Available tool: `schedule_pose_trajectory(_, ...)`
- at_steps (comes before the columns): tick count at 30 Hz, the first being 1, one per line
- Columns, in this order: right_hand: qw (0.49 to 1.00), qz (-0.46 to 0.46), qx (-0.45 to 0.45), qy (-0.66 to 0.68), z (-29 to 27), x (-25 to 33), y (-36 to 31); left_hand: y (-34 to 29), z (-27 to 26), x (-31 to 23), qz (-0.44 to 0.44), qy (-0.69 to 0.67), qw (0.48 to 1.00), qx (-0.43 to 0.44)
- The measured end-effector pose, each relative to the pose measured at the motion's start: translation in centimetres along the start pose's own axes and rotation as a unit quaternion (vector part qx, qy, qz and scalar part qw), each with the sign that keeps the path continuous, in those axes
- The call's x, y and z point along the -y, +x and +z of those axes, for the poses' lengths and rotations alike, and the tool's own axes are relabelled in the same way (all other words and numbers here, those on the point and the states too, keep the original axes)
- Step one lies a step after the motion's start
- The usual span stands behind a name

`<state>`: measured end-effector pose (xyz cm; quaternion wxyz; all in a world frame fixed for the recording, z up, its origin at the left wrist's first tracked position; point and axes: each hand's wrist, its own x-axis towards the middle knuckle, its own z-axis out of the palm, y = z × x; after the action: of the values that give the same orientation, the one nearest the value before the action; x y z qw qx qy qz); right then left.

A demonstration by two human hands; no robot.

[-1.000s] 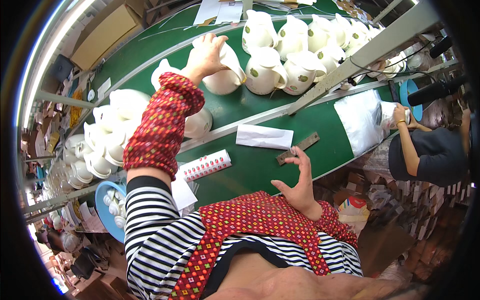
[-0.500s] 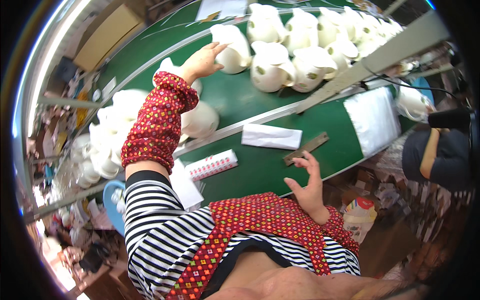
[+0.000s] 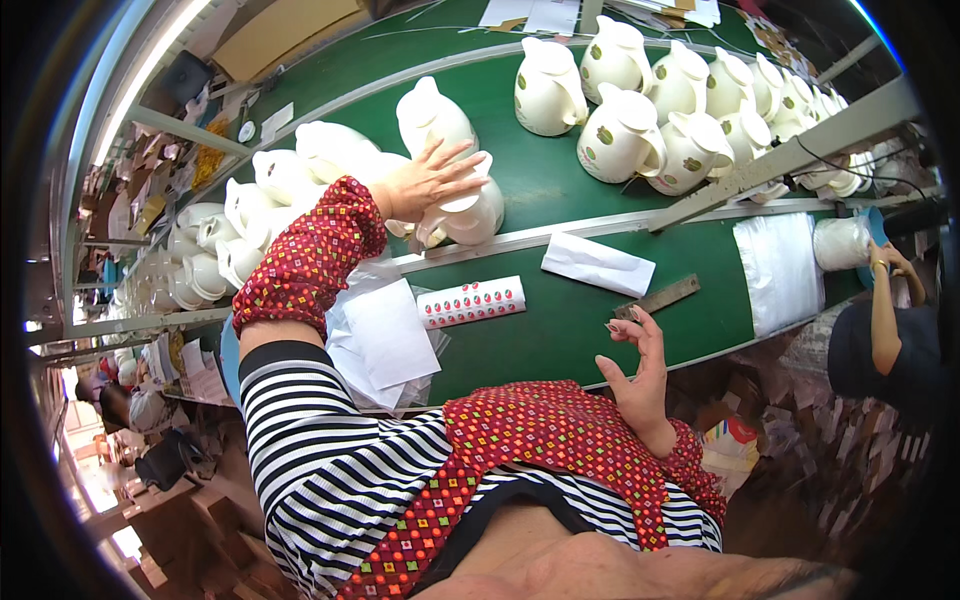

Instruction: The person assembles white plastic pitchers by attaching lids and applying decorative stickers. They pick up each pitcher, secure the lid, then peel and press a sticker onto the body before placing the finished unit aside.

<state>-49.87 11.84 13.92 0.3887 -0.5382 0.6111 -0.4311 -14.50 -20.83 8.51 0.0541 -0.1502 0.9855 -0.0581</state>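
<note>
My left hand (image 3: 430,186) reaches out to the left group of jugs, its fingers spread over the top of a white jug (image 3: 480,218). Just beyond it stands another plain white jug (image 3: 432,112). My right hand (image 3: 640,385) hovers in front of my apron near the table's front edge, fingers apart and slightly curled, holding nothing. Closest to it is a flat metal strip (image 3: 657,297). Left of that lie a folded white paper (image 3: 598,265) and a white strip with rows of small red prints (image 3: 471,301).
White jugs with green leaf prints (image 3: 616,140) crowd the far right, beneath a slanted metal bar (image 3: 780,150). White sheets (image 3: 393,335) lie near my left arm. At right are a stack of clear bags (image 3: 780,272) and a co-worker's hands (image 3: 890,262) at a white jug (image 3: 842,243).
My left hand has come from a jug farther back to one in the nearer left group. The view has shifted. My right hand keeps its pose; a co-worker's hands now show at the right.
</note>
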Motion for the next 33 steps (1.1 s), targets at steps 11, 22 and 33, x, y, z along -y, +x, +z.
schedule_pose_trajectory(11,0.998,-0.049,-0.041,-0.014,0.4,5.1,0.4,6.4,-0.4,-4.0,-0.259,-0.330,0.892,-0.166)
schedule_pose_trajectory(22,0.958,0.112,0.170,0.201,3.6,7.7,-1.5,2.4,2.8,-16.3,-0.332,-0.815,0.461,0.114)
schedule_pose_trajectory(33,0.965,0.110,0.211,0.113,5.5,7.7,-1.8,0.5,-1.1,-16.9,-0.337,-0.778,0.529,0.044)
